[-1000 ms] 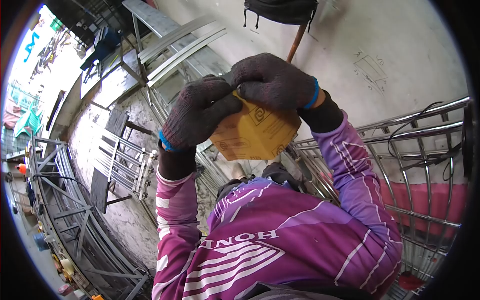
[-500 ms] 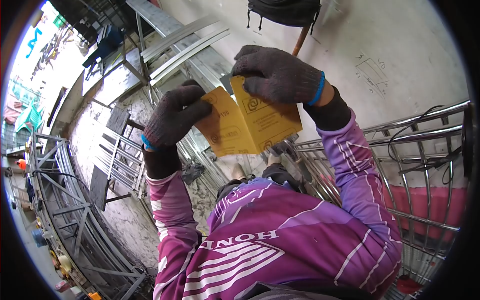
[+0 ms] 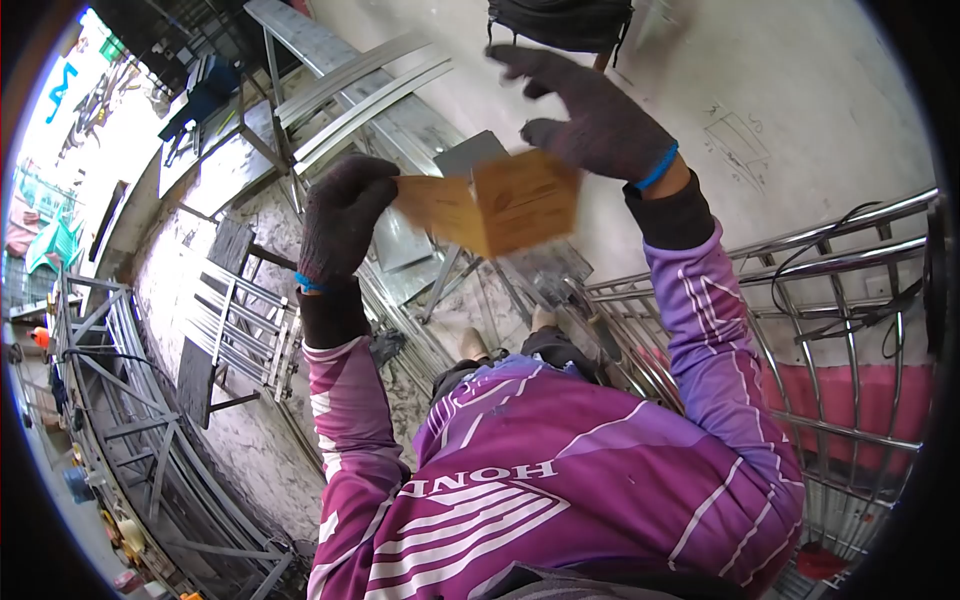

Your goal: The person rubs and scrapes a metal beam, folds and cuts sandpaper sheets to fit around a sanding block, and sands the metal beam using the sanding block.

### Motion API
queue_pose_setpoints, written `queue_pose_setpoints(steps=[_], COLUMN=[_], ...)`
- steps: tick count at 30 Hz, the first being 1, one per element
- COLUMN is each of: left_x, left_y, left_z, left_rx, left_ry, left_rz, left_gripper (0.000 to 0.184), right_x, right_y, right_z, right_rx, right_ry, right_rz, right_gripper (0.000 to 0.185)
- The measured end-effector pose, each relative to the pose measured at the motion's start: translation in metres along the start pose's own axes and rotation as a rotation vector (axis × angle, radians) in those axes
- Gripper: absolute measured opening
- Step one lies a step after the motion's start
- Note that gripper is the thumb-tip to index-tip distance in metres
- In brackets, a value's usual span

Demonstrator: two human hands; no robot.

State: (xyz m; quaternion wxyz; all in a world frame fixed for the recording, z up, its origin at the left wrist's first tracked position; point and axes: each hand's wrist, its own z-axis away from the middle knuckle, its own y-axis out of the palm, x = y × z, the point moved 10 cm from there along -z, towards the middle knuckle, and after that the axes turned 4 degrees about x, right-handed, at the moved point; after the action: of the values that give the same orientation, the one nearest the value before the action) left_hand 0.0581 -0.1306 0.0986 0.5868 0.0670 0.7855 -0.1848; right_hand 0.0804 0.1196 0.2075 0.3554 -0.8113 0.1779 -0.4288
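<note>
A yellow-brown sandpaper sheet (image 3: 525,205), creased down the middle and partly torn or slit at its top, hangs blurred in front of me. My left hand (image 3: 345,215), in a dark knit glove with a blue cuff edge, pinches the sheet's left corner. Above the sheet's right part, my right hand (image 3: 600,120), gloved the same way, has its fingers spread and holds nothing. Its palm edge overlaps the sheet's upper right corner, and I cannot tell whether they touch.
Beyond the sheet stands a metal-topped bench (image 3: 400,115) with long metal strips. Chrome railing (image 3: 850,265) runs along the right. A small rack of bars (image 3: 240,320) and stacked metal lengths (image 3: 150,420) lie left. A black bag (image 3: 560,22) hangs at the top.
My right hand has let go of the sheet, opened and moved up. The folded sheet was spread apart between both hands and now hangs from my left hand, blurred by motion.
</note>
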Motion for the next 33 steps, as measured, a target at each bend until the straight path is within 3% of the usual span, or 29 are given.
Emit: queue_pose_setpoints(steps=[3, 5, 6, 7, 10, 12, 15, 16, 17, 18, 19, 23, 25, 26, 28, 29, 31, 33], left_x=[-0.019, -0.047, -0.066, -0.072, -0.091, -0.106, -0.113, -0.109, -0.102, -0.102, -0.099, -0.075, -0.055, -0.057, -0.057, -0.074, -0.106, -0.127], left_y=[0.0, 0.004, 0.009, 0.013, 0.035, 0.052, 0.075, 0.076, 0.075, 0.076, 0.087, 0.158, 0.197, 0.21, 0.208, 0.206, 0.216, 0.232], left_z=[-0.002, -0.01, -0.013, -0.017, -0.027, -0.029, -0.031, -0.031, -0.032, -0.036, -0.035, -0.019, -0.004, -0.001, 0.002, 0.0, 0.019, 0.037], left_rx=[-0.101, -0.066, -0.031, -0.016, 0.103, 0.127, 0.152, 0.059, -0.033, -0.013, 0.008, 0.186, 0.228, 0.243, 0.017, 0.025, -0.029, -0.046], left_ry=[0.033, 0.142, 0.249, 0.256, 0.307, 0.335, 0.387, 0.307, 0.224, 0.302, 0.312, 0.086, -0.144, -0.146, -0.116, 0.049, 0.153, 0.212], left_rz=[0.133, 0.03, -0.073, -0.068, -0.001, 0.075, 0.138, 0.261, 0.377, 0.336, 0.329, 1.137, 1.152, 1.153, 0.656, 0.529, 0.34, 0.361], left_gripper=[0.014, 0.016, 0.018, 0.018, 0.02, 0.019, 0.03, 0.042, 0.054, 0.072, 0.072, 0.068, 0.055, 0.055, 0.038, 0.027, 0.02, 0.023], right_x=[-0.036, -0.069, -0.065, -0.066, -0.067, -0.069, -0.07, -0.081, -0.081, -0.068, -0.062, -0.037, -0.042, -0.043, -0.036, -0.029, -0.005, 0.016], right_y=[-0.006, 0.018, 0.034, 0.053, 0.083, 0.073, 0.049, 0.034, 0.028, 0.007, -0.011, -0.062, -0.076, -0.084, -0.11, -0.126, -0.138, -0.149], right_z=[0.014, 0.03, 0.036, 0.044, 0.062, 0.074, 0.095, 0.099, 0.109, 0.117, 0.128, 0.158, 0.183, 0.198, 0.235, 0.256, 0.282, 0.312], right_rx=[-0.096, -0.103, -0.001, 0.088, 0.106, -0.074, -0.034, -0.017, -0.037, -0.256, -0.478, -0.652, -0.696, -0.718, -0.815, -0.894, -0.932, -1.02], right_ry=[0.079, 0.248, 0.169, 0.151, 0.285, 0.397, 0.335, 0.37, 0.365, 0.331, 0.278, 0.26, 0.286, 0.314, 0.351, 0.386, 0.455, 0.463], right_rz=[-0.064, -0.665, -0.548, -0.632, -0.831, -1.08, -0.964, -0.499, -0.497, -0.876, -1.252, -1.127, -1.029, -0.938, -0.753, -0.573, -0.477, -0.358], right_gripper=[0.074, 0.073, 0.075, 0.08, 0.073, 0.061, 0.058, 0.049, 0.049, 0.047, 0.044, 0.04, 0.035, 0.031, 0.027, 0.023, 0.021, 0.021])
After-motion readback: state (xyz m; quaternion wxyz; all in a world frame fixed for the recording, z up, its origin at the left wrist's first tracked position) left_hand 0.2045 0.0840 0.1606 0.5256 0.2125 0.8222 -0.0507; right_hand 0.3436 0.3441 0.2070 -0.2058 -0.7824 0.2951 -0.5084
